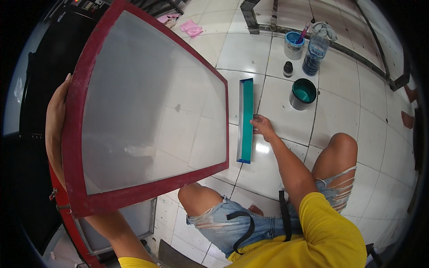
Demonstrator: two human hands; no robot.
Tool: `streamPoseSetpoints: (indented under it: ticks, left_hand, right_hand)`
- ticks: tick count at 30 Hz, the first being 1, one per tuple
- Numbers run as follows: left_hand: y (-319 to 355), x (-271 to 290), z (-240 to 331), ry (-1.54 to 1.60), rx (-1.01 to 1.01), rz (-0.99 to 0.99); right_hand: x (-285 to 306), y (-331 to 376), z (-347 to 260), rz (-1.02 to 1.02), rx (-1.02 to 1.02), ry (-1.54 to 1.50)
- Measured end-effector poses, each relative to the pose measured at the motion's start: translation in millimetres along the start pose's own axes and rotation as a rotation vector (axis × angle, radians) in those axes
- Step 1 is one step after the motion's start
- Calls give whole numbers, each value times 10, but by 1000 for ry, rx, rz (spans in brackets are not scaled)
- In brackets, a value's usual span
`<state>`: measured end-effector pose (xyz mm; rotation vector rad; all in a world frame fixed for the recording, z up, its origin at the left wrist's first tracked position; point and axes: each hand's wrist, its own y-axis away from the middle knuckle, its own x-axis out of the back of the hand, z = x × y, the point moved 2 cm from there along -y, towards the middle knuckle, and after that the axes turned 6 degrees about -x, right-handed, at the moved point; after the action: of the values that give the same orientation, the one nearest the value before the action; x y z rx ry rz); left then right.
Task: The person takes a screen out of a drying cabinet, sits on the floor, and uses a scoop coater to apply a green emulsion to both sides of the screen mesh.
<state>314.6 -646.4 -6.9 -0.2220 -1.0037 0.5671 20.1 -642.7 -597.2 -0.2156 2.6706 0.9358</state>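
1. Tiles of a white floor (286, 116) fill the frame; pink cloths (191, 28) lie at the upper centre, and a dark metal frame (313, 38) runs along the upper right.
2. Held tilted at the left of the frame, a red-framed mesh screen (147, 107) covers much of the floor behind it (tiles show faintly through the mesh); the left hand (56, 111) grasps its left edge.
3. At the centre lies a long teal squeegee (245, 119) on the floor, just right of the screen; the right hand (262, 126) touches its right edge, fingers bent, not closed around it.
4. Upper right: a white tub (293, 44) with a stick in it, a plastic bottle (315, 54) of dark liquid, a small dark bottle (288, 69), and an open can (303, 93) of teal ink.
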Motion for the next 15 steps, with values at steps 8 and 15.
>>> streamPoseSetpoints:
  ticks: [8,15]
  left_hand:
    - [35,-1,13,2,73,3]
    - [134,-73,89,98,155,11]
  right_hand:
    - [-136,-161,157,-96,-24,0]
    - [-236,-209,135,-105,-74,15]
